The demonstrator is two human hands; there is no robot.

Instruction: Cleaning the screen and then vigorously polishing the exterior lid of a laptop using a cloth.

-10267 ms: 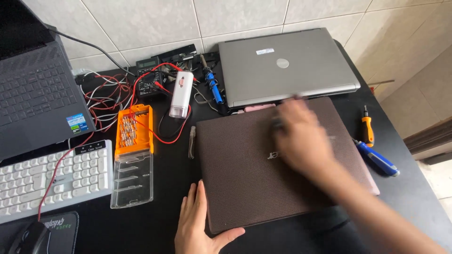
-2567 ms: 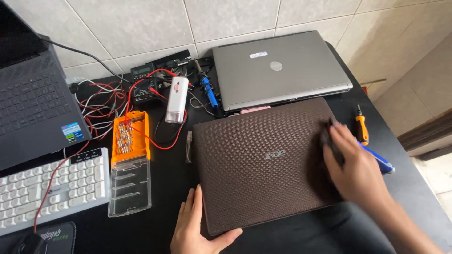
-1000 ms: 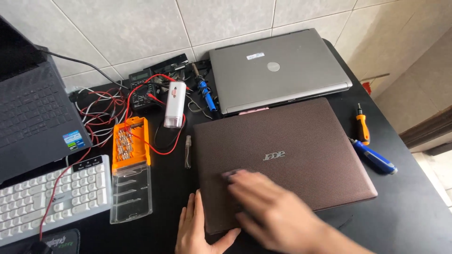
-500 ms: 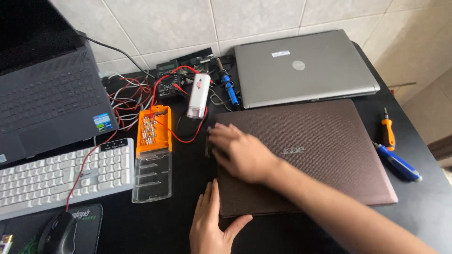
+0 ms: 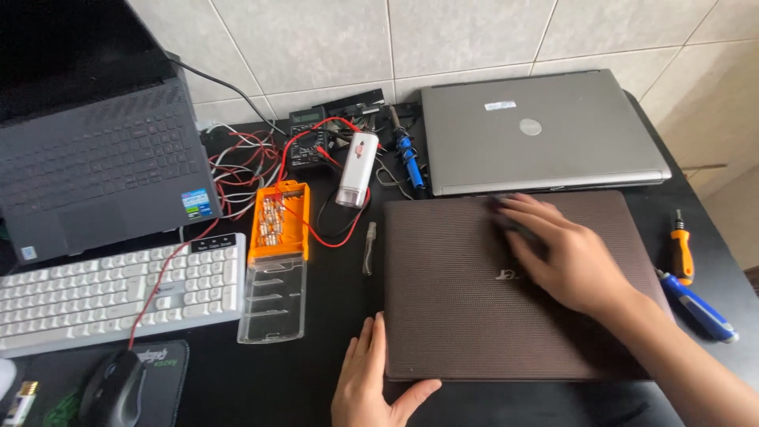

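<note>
Closed brown laptop (image 5: 514, 292) flat on black worktop (image 5: 332, 316), front-centre. Right hand (image 5: 565, 253) now slid back from lid's left edge to upper middle, fingers open, palm flat, wiping w/o gripping. Left hand (image 5: 371, 387) open, bracing front-left corner. Silver laptop (image 5: 538, 130) behind.

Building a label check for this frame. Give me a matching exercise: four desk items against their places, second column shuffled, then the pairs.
Items:
1. brown laptop
2. silver laptop
3. orange bit case
4. white keyboard

Places:
A. closed, at the back by the tiled wall
B. left side, in front of the open dark laptop
C. under the right hand, left hand at its front corner
D. between the keyboard and the brown laptop, clear lid open

Pairs: 1-C, 2-A, 3-D, 4-B
</note>
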